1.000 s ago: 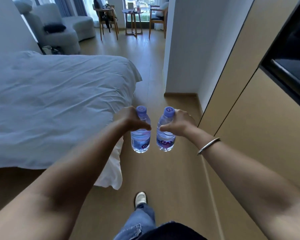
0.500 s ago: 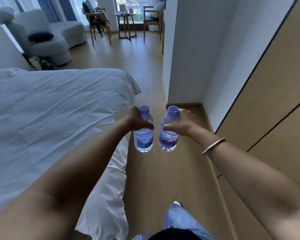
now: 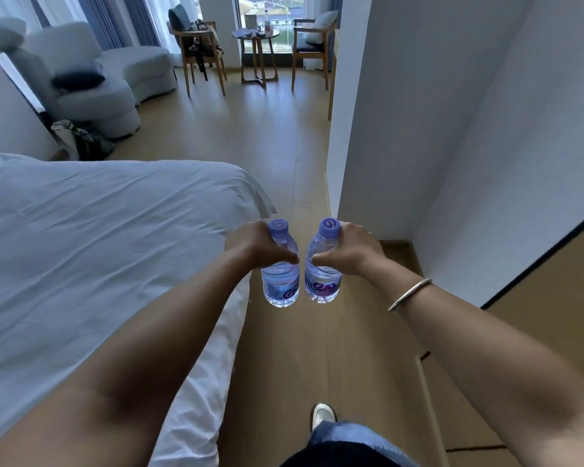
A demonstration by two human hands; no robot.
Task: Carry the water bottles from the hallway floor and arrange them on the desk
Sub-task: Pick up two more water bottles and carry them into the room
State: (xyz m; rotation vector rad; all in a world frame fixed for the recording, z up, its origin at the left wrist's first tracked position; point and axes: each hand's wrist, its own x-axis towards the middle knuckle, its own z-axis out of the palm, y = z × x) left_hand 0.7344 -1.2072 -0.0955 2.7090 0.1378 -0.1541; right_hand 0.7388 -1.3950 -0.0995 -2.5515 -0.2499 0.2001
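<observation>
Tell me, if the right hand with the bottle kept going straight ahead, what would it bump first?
Probably nothing soon: ahead of the right hand and its water bottle lies open wooden floor. The white wall corner runs close alongside; depth is unclear.

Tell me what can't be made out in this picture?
- Left hand fingers: hidden behind the left bottle, head view.
- Bottle label wording: partly wrapped out of sight.
- Items on the round table: too small.
- The desk: not identifiable in view.

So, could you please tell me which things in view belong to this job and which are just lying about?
Job: left bottle in left hand; right bottle in right hand.
Lying about: bed, sofa, round side table, two wooden chairs.
</observation>
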